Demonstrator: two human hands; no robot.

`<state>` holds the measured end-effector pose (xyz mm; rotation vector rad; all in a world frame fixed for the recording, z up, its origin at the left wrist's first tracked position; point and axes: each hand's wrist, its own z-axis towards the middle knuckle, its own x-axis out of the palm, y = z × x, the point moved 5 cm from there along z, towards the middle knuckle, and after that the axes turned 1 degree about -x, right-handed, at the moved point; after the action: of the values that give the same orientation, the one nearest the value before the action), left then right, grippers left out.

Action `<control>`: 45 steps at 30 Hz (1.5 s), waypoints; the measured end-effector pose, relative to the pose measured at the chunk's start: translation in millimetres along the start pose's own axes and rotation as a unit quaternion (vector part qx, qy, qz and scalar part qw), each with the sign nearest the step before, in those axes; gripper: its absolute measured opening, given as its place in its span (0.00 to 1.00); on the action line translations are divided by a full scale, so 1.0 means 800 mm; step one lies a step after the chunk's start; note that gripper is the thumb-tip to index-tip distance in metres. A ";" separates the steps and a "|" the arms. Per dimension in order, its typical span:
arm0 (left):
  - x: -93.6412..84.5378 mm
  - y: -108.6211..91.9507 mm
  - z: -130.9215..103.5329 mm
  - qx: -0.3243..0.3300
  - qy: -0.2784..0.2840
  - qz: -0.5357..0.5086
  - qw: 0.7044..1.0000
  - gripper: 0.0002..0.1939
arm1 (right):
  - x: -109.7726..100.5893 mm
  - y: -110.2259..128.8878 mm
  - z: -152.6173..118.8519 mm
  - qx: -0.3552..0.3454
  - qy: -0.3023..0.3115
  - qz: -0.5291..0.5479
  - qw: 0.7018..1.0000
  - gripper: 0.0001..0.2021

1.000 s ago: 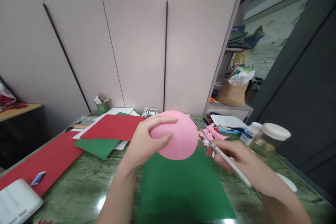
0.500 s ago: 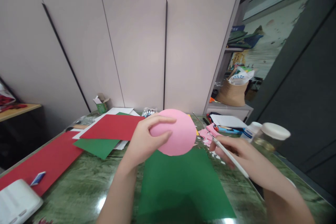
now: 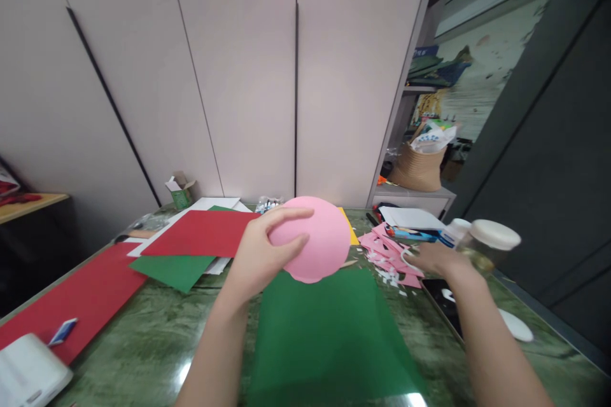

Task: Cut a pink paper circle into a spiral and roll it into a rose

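Pink paper (image 3: 327,241) is being pinched by the left hand (image 3: 265,245) near the green sheet (image 3: 329,337). Rightward, the right hand (image 3: 442,261) is blurring, grip unclear.

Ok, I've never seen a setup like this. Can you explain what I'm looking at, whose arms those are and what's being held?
There's no machine here: these are a person's two bare arms, seen by one head-worn camera looking forward and down. Every picture comes from that view.

The left hand pinches a pink paper disc by its left side, above a green sheet. The right hand is blurred, beside some pink paper scraps; whether it grips anything is hard to tell.

On the green marbled table, red sheets lie to the left, and a jar with a white lid stands to the right.
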<state>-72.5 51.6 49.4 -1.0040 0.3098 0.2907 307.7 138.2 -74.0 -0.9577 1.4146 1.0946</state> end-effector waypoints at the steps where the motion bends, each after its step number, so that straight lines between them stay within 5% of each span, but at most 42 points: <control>1: 0.000 0.000 0.000 0.003 0.000 0.000 1.000 0.15 | 0.005 -0.006 0.002 0.018 0.015 -0.009 1.000 0.15; 6: 0.001 0.001 0.000 0.006 0.004 0.003 1.000 0.16 | -0.005 -0.005 -0.001 0.030 0.017 -0.007 0.999 0.14; 13: 0.014 0.000 0.001 -0.002 0.057 -0.003 0.998 0.17 | -0.068 0.072 -0.049 -0.125 -0.123 0.146 0.974 0.21; 17: 0.042 -0.005 -0.001 0.011 0.171 -0.015 0.985 0.21 | -0.078 0.123 -0.103 -0.276 -0.020 0.475 0.836 0.26; 20: 0.061 -0.009 -0.004 0.034 0.249 -0.029 0.967 0.21 | -0.077 0.151 -0.136 -0.318 0.052 0.520 0.791 0.26; 23: 0.067 -0.006 -0.003 0.027 0.260 -0.035 0.965 0.21 | -0.071 0.167 -0.150 -0.306 0.090 0.495 0.808 0.20; 26: 0.062 0.002 0.004 -0.006 0.206 -0.081 0.975 0.23 | -0.070 0.167 -0.149 -0.266 0.062 0.503 0.820 0.19; 30: 0.060 0.016 0.011 -0.073 0.157 -0.209 0.962 0.34 | -0.076 0.158 -0.144 -0.227 -0.016 0.572 0.788 0.17; 36: 0.068 0.015 0.006 -0.095 0.193 -0.251 0.944 0.32 | -0.078 0.152 -0.143 -0.230 -0.092 0.620 0.745 0.12; 45: 0.061 0.009 0.007 -0.073 0.170 -0.239 0.953 0.25 | -0.087 0.151 -0.149 -0.225 -0.135 0.539 0.801 0.15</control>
<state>-29.7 64.5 27.6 -1.2407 0.3483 -0.3081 169.7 53.3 12.1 -0.1660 1.4681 2.3878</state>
